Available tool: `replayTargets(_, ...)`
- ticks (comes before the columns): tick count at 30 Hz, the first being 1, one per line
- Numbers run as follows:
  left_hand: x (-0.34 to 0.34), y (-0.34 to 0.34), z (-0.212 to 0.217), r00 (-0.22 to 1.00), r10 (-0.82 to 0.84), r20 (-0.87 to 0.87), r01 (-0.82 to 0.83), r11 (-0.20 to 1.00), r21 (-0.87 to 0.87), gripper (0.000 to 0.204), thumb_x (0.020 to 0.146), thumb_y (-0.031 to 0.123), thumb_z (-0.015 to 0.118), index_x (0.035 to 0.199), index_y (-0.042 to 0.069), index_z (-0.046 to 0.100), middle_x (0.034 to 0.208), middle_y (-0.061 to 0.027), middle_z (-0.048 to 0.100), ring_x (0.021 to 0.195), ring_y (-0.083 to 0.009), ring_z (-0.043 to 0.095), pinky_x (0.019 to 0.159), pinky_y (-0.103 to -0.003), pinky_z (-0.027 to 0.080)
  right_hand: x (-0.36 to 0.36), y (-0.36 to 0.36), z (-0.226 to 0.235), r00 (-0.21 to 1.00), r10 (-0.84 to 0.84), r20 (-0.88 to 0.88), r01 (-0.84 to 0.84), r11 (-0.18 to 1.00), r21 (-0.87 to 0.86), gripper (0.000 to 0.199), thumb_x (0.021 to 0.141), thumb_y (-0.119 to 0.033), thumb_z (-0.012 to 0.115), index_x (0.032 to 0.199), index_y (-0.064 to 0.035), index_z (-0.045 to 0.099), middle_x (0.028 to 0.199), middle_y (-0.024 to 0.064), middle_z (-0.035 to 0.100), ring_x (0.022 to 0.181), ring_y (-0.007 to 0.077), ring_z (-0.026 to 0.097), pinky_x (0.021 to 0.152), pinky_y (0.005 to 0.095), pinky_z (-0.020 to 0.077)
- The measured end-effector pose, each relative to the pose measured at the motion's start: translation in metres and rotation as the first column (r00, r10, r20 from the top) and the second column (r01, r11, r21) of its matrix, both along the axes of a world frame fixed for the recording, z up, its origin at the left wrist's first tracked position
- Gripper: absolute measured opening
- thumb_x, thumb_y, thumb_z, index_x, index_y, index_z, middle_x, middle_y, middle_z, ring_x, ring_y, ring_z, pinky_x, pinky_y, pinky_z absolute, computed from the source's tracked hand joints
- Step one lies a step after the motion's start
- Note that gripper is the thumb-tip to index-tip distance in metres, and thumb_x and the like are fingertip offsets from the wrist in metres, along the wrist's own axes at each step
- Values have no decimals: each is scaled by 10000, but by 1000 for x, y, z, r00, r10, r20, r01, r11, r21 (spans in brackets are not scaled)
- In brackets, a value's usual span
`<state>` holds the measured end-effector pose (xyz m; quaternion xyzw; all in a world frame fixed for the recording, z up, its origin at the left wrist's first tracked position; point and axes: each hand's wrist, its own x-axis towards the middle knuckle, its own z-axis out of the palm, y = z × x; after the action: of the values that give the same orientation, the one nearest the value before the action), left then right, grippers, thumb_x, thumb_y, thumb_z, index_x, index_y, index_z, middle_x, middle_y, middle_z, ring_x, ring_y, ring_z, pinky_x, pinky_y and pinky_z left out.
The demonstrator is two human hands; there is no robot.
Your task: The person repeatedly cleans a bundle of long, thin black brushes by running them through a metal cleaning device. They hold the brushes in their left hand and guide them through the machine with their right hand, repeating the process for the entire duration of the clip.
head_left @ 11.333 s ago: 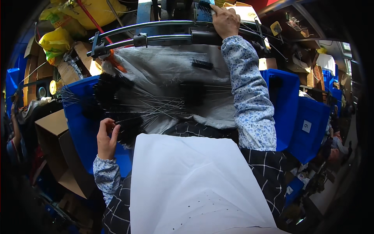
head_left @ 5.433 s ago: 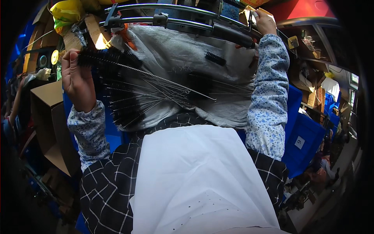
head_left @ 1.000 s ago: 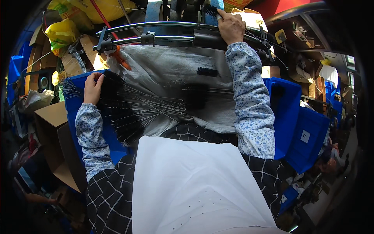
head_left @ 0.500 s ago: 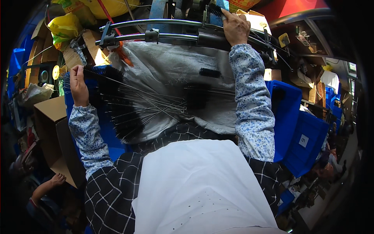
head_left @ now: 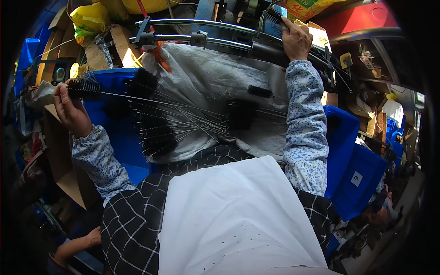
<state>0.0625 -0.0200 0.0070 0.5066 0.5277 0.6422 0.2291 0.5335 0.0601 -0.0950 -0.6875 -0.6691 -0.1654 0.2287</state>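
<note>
My left hand (head_left: 69, 109) is raised at the left and grips a black bristle brush on a long wire stem (head_left: 87, 88). A fan of several similar wire brushes (head_left: 158, 130) lies below it on a grey sack cloth (head_left: 206, 87) in front of me. My right hand (head_left: 297, 40) reaches up at the top right and rests on the curved metal rail of a machine (head_left: 220, 28), with a black brush head (head_left: 274, 17) just above its fingers. I cannot tell whether the right hand grips anything.
Blue plastic crates (head_left: 353, 160) stand at my right, another blue bin (head_left: 112, 128) at my left under the brushes. Cardboard boxes (head_left: 64, 174) and a yellow bag (head_left: 89, 18) sit at the left. Another person's hand (head_left: 94, 236) shows at the bottom left. A white apron (head_left: 229, 220) covers my lap.
My left hand has lifted one brush up and out to the left, away from the pile. My right hand stays on the machine rail.
</note>
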Motion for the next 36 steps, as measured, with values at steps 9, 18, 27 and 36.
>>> replayTargets(9,-24,-6,10,470,402,-786,11,888,461,259,847,147,436,1014,-50,458,930,-117,495,841,-175,530,726,-246,448,4,-1,-2,997,-27,75,30,999,-34,212,766,-230,521,962,-252,601,764,1,598,770,192,503,712,344,363)
replayTargets(18,-16,-13,18,233,357,-905,50,925,378,341,772,16,481,1095,-45,390,990,-213,486,911,-344,512,777,-374,439,-2,-2,3,993,-9,120,11,1000,-23,214,767,-218,527,966,-245,600,745,5,593,765,184,497,726,335,347)
replayTargets(27,3,-7,7,514,332,-791,32,914,404,278,837,135,456,1050,-41,427,951,-170,491,860,-257,529,744,-320,446,7,15,-11,1000,17,-4,-18,981,-191,305,810,-151,438,1074,-275,529,965,-21,570,1024,191,413,870,424,232)
replayTargets(36,19,-3,10,990,131,-57,-127,989,70,210,848,137,392,954,-32,457,899,-136,519,843,-193,515,781,-290,417,16,-11,-3,971,-232,53,238,939,-248,493,722,-284,523,1173,-119,413,1145,91,428,1069,295,339,855,459,248)
